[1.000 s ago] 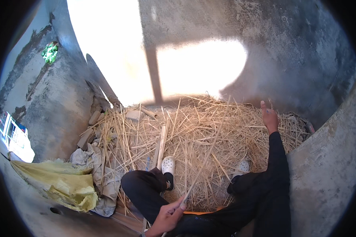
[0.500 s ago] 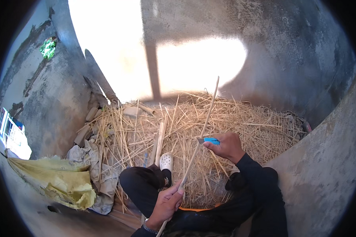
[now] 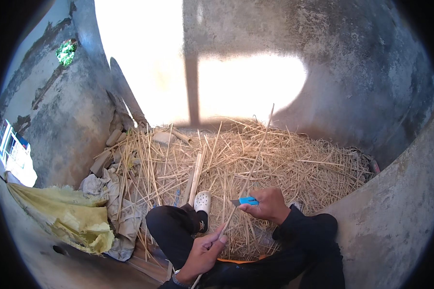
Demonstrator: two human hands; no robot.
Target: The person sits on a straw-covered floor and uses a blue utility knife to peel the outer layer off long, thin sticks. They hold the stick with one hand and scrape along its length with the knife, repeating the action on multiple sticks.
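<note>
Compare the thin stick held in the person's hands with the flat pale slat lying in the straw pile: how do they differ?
The thin stick is slender and slants up off the pile, gripped by the left hand and touched by the right hand, which holds a blue knife. The flat slat is wider, shorter, and lies untouched on the straw. Both are pale straw-coloured.

Black long sleeves (image 3: pixel 299 226), black trousers (image 3: pixel 171 231), a white clog (image 3: pixel 202 201)

Left hand (image 3: pixel 205 250) holds a long straw stalk (image 3: pixel 250 168); right hand (image 3: pixel 267 204) presses a blue knife (image 3: pixel 246 201) (small) against it.
</note>
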